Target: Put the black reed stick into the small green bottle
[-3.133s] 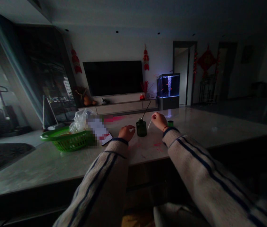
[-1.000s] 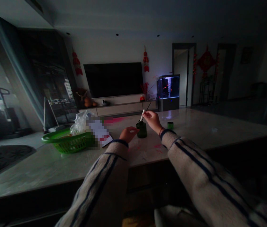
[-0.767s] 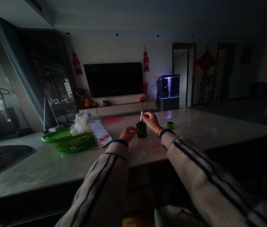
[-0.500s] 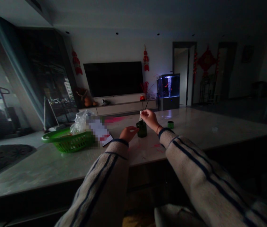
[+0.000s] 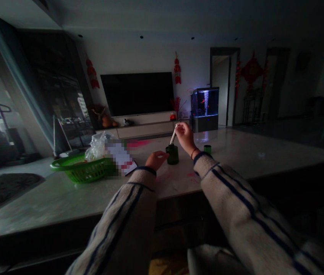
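Note:
A small dark green bottle [image 5: 173, 156] stands upright on the pale, glossy table. My left hand [image 5: 156, 159] is at its left side, the fingertips closed against the glass; the far side of that grip is hidden. Above and right of the bottle, my right hand [image 5: 185, 135] pinches the top of a slim white stick [image 5: 172, 136]. The stick leans right, and its lower end is at the bottle's mouth; I cannot tell how deep it goes. A short green cap [image 5: 207, 149] sits on the table to the right of the bottle.
On the left are a green plastic basket [image 5: 83, 173] with a clear plastic bag [image 5: 97, 147] in it, and a blurred-out flat item [image 5: 122, 157] beside it. Pink marks [image 5: 192, 175] show on the tabletop [image 5: 253, 156]. Beyond stand a TV and a lit fish tank [image 5: 205, 103].
My right hand has risen, drawing the white stick higher out of the bottle and tilting it rightward. The left hand stays by the bottle. The view has shifted slightly.

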The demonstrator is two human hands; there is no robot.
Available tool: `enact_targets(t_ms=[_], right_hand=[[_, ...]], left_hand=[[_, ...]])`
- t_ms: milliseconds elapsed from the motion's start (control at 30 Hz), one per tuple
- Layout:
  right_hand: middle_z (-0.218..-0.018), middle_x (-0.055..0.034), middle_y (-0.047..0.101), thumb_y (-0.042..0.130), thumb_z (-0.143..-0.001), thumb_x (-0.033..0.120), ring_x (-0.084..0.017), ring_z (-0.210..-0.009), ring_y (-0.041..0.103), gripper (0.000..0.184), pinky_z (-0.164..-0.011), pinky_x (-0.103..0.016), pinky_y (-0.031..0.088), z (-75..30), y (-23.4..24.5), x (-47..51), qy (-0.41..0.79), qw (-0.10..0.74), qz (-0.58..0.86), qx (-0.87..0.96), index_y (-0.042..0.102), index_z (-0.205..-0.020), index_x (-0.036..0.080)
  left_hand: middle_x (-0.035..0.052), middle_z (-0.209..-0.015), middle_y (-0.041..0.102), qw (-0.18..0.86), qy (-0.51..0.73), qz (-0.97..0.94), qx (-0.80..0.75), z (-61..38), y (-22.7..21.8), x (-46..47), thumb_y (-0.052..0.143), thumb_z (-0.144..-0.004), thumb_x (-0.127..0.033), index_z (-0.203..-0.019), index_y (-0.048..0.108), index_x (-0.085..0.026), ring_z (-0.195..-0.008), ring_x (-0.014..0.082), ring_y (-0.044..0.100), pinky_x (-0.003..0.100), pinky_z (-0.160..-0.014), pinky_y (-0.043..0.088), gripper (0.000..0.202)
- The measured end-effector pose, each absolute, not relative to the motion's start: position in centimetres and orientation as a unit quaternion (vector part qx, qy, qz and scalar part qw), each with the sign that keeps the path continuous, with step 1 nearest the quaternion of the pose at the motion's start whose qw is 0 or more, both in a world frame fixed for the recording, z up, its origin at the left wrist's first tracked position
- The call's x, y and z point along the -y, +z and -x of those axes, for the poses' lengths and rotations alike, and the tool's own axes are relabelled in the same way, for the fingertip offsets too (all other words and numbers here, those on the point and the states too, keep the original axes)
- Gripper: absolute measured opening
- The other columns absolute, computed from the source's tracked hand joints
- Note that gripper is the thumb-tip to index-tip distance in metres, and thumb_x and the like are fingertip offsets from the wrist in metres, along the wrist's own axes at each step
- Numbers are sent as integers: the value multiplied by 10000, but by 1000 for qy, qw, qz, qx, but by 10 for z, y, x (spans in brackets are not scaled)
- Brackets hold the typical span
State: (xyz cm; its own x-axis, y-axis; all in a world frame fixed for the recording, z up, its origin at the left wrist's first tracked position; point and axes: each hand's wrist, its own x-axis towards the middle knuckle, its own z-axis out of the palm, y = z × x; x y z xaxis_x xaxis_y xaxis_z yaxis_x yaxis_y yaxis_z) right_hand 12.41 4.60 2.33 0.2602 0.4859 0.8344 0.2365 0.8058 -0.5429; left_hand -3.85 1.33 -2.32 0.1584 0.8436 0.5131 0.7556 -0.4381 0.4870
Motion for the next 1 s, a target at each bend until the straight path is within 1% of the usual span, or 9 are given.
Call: enact_targets(t_ms=[133,367,500,633,767,867,1000], right_hand=[[-766,-24,583,481,-745,293,-125,-712,558,187,-656,-234,455,-129,26,-49,93,756,298,575,513,-890,179],[-776,-25,587,493,-748,294,-125,-721,563,173,-661,-232,458,-131,23,-54,107,746,284,593,512,-879,183],[-732,-11,577,491,-744,276,-117,-672,555,165,-633,-223,453,-130,22,-55,103,725,295,614,523,-876,184],[-710,-6,579,485,-739,240,-107,-624,550,153,-600,-216,442,-126,18,-54,100,683,301,658,548,-861,171],[-687,5,588,497,-727,205,-99,-614,551,139,-595,-205,431,-121,12,-53,96,604,325,722,574,-838,171],[-676,8,595,508,-717,188,-96,-614,547,119,-601,-203,421,-120,8,-50,69,555,351,751,592,-800,172],[-701,-14,600,522,-710,196,-102,-638,538,102,-626,-210,416,-123,8,-46,6,529,383,757,615,-733,163]], left_hand=[[25,-770,664,61,377,-763,-521,40,-24,-14,495,-718,-454,-778,667,-169,-763,157,596,241,-724,416,338],[27,-767,661,60,370,-759,-532,39,-22,-12,500,-718,-450,-785,666,-172,-766,160,594,245,-731,417,331],[27,-771,664,61,376,-760,-526,39,-23,-13,499,-719,-450,-778,667,-173,-777,161,598,245,-742,415,329],[33,-771,664,60,377,-764,-520,39,-23,-13,500,-717,-445,-771,665,-167,-774,165,599,246,-733,414,328],[34,-783,667,60,374,-761,-526,38,-22,-12,498,-714,-445,-763,662,-169,-783,166,598,243,-724,414,325],[27,-786,669,64,373,-757,-533,38,-22,-12,502,-708,-451,-767,662,-176,-779,166,597,244,-720,416,323],[18,-799,671,62,375,-759,-528,38,-22,-12,503,-705,-452,-760,661,-187,-787,161,596,240,-728,416,313]])
